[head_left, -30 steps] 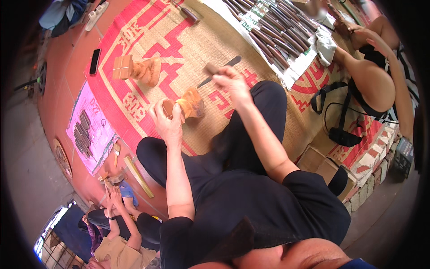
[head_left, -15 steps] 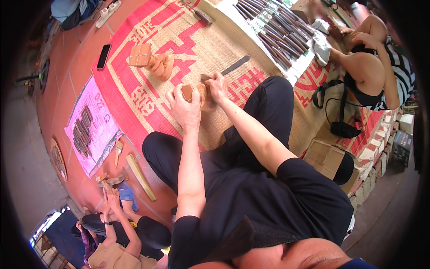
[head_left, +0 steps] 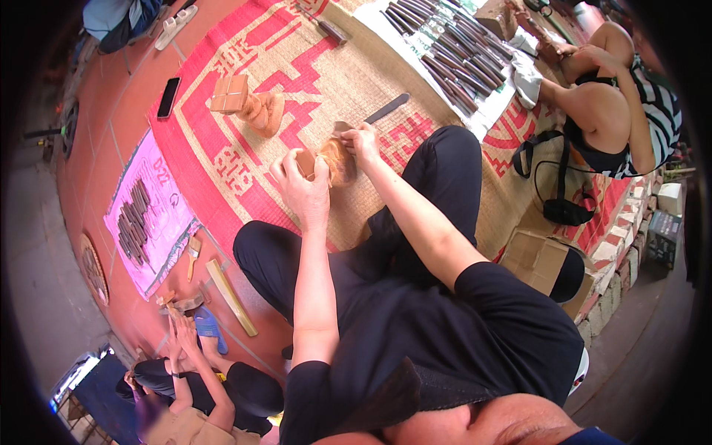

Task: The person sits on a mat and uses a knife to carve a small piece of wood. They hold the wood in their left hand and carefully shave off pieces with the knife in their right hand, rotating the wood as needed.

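Observation:
A wooden carving (head_left: 337,165) with a blocky end and a rounded, carved body is in front of me, low over the mat. My left hand (head_left: 304,191) is closed around its blocky end. The fingers of my right hand (head_left: 362,145) pinch a small grey-brown piece (head_left: 342,127), perhaps folded sandpaper, at the far side of the rounded body. A dark flat file (head_left: 388,108) lies on the mat just beyond my right hand. Farther off to the left stands a similar wooden carving (head_left: 261,111), with pencil-like lines on its square block.
A red and straw-coloured woven mat (head_left: 222,159) lies under the work. Many dark-handled tools (head_left: 463,55) cover a white sheet at far right, near a seated person. More tools (head_left: 133,222) lie on a pink cloth at left. A phone (head_left: 169,98) and a wooden-handled tool (head_left: 331,31) are farther off.
My right hand has shifted slightly, showing more of the carving's rounded body. My left hand keeps its hold on the blocky end. The view has tilted a little.

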{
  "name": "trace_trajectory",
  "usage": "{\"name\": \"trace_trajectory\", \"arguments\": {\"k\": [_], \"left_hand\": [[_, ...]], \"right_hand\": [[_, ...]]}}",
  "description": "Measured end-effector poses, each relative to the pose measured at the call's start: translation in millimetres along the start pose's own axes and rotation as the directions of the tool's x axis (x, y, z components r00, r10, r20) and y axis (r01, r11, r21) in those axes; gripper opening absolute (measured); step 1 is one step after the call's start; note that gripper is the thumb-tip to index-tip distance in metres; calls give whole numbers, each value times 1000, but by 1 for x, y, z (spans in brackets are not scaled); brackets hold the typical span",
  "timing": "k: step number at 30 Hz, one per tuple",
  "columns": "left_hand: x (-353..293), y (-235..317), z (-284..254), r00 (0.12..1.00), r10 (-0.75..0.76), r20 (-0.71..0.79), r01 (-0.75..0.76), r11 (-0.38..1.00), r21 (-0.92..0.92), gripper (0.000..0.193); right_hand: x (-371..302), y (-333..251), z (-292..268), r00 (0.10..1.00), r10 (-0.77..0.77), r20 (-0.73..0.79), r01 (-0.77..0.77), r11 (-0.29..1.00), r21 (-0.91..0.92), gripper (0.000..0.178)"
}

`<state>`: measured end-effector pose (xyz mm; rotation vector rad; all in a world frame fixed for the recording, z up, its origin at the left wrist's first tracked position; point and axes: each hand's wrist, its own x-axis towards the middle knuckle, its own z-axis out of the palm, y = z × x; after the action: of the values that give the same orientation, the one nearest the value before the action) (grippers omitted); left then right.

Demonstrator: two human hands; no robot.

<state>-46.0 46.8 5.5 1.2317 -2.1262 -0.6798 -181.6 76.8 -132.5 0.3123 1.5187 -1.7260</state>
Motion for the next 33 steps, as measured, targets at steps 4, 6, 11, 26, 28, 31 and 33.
{"name": "trace_trajectory", "arguments": {"k": [4, 6, 11, 26, 28, 31, 33], "left_hand": [[-11, 0, -4, 1000, 12, -9, -12, 1000, -2, 34], [-11, 5, -5, 1000, -4, 9, 4, 1000, -12, 35], [-13, 11, -8, 1000, 12, 4, -12, 999, -52, 36], [-36, 9, -9, 996, 87, -19, -88, 995, -40, 40], [-38, 14, -8, 996, 90, -3, -90, 996, -22, 41], [-44, 16, -5, 991, 131, -5, -131, 991, 13, 43], [-48, 17, -6, 987, 161, -11, -160, 986, 41, 42]], "right_hand": [[-20, 6, 17, 909, -355, 218, 403, 883, -242, 21], [-27, 7, 14, 893, -405, 196, 446, 741, -502, 21], [23, 21, 5, 977, -190, -91, 171, 967, -189, 21], [-26, -11, 10, 923, -278, 265, 346, 901, -262, 23], [-45, -15, 15, 885, -356, 300, 465, 702, -540, 26], [-38, -20, 13, 895, -408, 182, 434, 701, -566, 27], [-20, -27, 5, 952, -307, -8, 255, 805, -536, 19]]}}
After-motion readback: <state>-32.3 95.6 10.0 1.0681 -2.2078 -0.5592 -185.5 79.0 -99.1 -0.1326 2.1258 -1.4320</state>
